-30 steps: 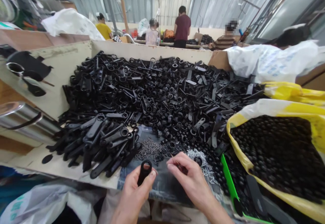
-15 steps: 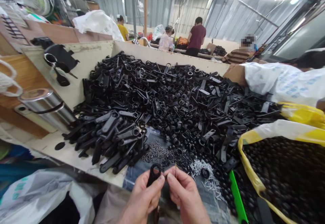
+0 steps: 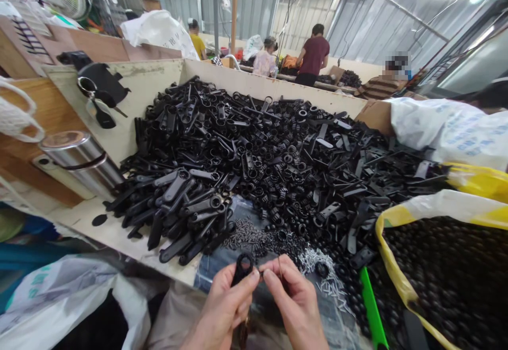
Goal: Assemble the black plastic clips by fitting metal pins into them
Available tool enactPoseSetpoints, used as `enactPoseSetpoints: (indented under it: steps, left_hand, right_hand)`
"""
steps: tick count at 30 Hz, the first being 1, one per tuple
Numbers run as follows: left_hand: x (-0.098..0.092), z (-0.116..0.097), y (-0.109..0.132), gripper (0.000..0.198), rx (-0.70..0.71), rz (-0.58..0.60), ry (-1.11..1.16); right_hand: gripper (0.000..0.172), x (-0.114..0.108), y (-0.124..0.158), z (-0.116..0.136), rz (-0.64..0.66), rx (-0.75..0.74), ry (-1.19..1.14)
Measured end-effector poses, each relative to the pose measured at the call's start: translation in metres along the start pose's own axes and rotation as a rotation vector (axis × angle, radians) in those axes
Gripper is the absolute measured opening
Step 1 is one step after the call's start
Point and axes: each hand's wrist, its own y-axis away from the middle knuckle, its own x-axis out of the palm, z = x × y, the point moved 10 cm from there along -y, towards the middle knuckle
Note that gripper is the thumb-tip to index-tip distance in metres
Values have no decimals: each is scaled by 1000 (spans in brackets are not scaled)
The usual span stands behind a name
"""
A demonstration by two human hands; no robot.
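Note:
My left hand (image 3: 226, 300) is closed around a black plastic handle with a ring-shaped end (image 3: 238, 276); the ring stands up above the thumb. Close beside it, my right hand (image 3: 296, 302) is pinched, its thumb and forefinger almost meeting the left thumb tip. A thin brownish rod (image 3: 279, 266) sticks up from the right fingers. Something small and dark shows between the two hands' fingertips, too small to name. Beyond the hands lie small dark metal pieces (image 3: 248, 236) and a scatter of silvery pins (image 3: 317, 260).
A large heap of black plastic parts (image 3: 278, 149) fills the walled bench, with longer black handles (image 3: 174, 189) piled at left. A steel flask (image 3: 83, 162) stands left. At right are a green strip (image 3: 372, 307) and a yellow-edged bag (image 3: 391, 215) of black balls. Several people work behind.
The view has shifted slightly, so the bench appears a little further right. Both hands keep their grip, and the thin rod in the right hand leans slightly differently.

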Motion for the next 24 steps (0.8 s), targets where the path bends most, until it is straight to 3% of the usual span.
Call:
enactPoseSetpoints:
  steps: [5,8,12,17,24]
  left_hand:
    - [-3,-1,1,57,6,-33,-42]
    - [-2,-2,3,54,4,-41,-61]
    - [3,1,2,53,-46,-36,4]
    - [15,13,3,55,-200,-31,180]
    - [27,24,6,64,-312,-39,245]
  right_hand:
    - [26,-3,-1,11,42,-88,77]
    - [27,-3,0,9,85,-68,101]
    - [28,-12,3,4,20,-27,101]
    - [13,-20,11,23,-20,-258,162]
    - [30,-30,22,32,-29,-415,268]
